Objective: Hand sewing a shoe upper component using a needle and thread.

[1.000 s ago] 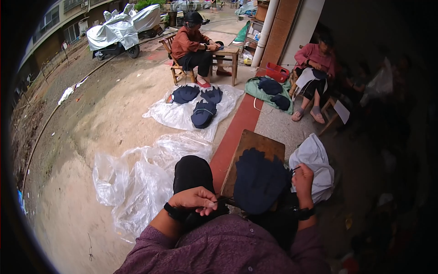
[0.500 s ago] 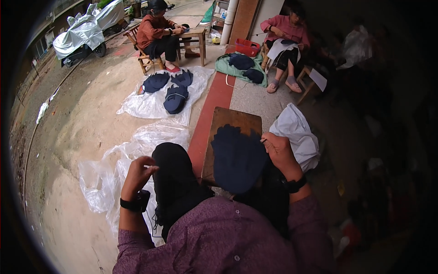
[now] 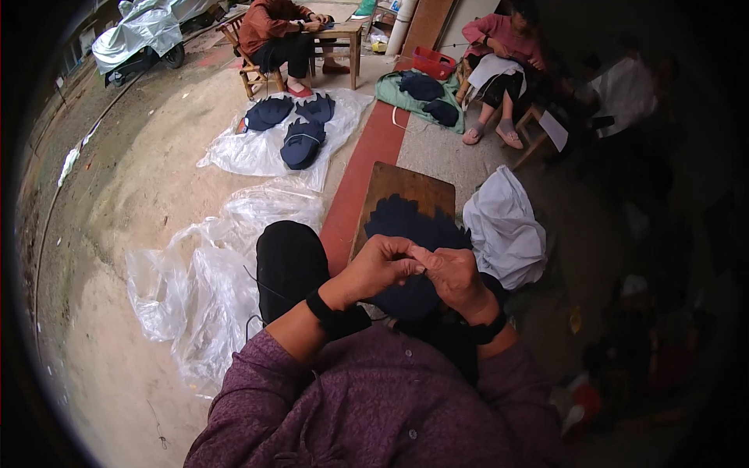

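Observation:
Fingertip to fingertip, my left hand (image 3: 378, 271) and my right hand (image 3: 456, 282) come together above a small wooden table. Both are closed in a pinch; whatever lies between the fingers is too small to make out. Below them, a dark navy fabric piece (image 3: 406, 218) with a jagged far edge and rounded near end rests on the wooden tabletop (image 3: 421, 185), partly covered by my hands. Slack thin dark thread (image 3: 269, 287) loops over my left knee; where it ends is hidden.
A white cloth bundle (image 3: 507, 226) lies right of the table. Crumpled clear plastic sheeting (image 3: 211, 288) covers ground on the left. Farther off, several navy pieces (image 3: 303, 144) lie on plastic, others on a green cloth (image 3: 390, 93) beside a red basket (image 3: 433, 64). Two people sit working beyond.
My left hand has moved right and inward from beside my knee to meet my right hand. The right hand has shifted slightly left and nearer, and the view has tilted a little.

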`<state>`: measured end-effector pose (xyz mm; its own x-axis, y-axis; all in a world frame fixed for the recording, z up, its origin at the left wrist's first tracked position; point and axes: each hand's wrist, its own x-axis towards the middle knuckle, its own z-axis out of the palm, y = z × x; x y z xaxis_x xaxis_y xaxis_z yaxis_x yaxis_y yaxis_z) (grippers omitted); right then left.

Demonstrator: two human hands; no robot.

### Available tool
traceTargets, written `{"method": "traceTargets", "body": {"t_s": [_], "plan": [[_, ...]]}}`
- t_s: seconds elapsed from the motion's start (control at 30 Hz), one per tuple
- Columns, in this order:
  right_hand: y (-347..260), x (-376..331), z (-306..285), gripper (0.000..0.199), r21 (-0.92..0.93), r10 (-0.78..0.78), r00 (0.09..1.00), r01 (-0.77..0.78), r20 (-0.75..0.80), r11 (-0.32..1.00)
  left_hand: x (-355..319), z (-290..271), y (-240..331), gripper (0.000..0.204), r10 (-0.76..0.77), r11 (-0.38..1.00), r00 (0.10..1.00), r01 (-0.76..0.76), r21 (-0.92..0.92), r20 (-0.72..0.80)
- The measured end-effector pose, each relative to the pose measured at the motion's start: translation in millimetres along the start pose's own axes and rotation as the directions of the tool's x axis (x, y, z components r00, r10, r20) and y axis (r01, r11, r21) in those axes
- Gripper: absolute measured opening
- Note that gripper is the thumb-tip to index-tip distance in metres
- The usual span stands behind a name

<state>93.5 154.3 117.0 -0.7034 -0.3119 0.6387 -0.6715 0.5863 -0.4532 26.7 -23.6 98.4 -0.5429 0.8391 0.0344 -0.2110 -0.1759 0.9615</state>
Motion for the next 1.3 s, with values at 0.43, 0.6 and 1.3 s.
{"method": "traceTargets", "body": {"t_s": [0.43,0.6,1.3], "plan": [[13,-44,14,0.011,-0.389,0.191,0.94,-0.069,0.283,0.919,2,-22,-55,0.009,0.237,0.623,0.971,-0.12,0.773,-0.04],[18,-49,21,0.013,-0.398,0.227,0.927,-0.095,0.299,0.912,3,-3,-46,0.026,0.101,0.894,0.983,-0.02,0.448,-0.156],[17,-51,25,0.012,-0.342,0.292,0.896,-0.173,0.335,0.924,2,-3,-44,0.035,-0.176,0.887,0.983,0.141,0.44,0.041]]}}
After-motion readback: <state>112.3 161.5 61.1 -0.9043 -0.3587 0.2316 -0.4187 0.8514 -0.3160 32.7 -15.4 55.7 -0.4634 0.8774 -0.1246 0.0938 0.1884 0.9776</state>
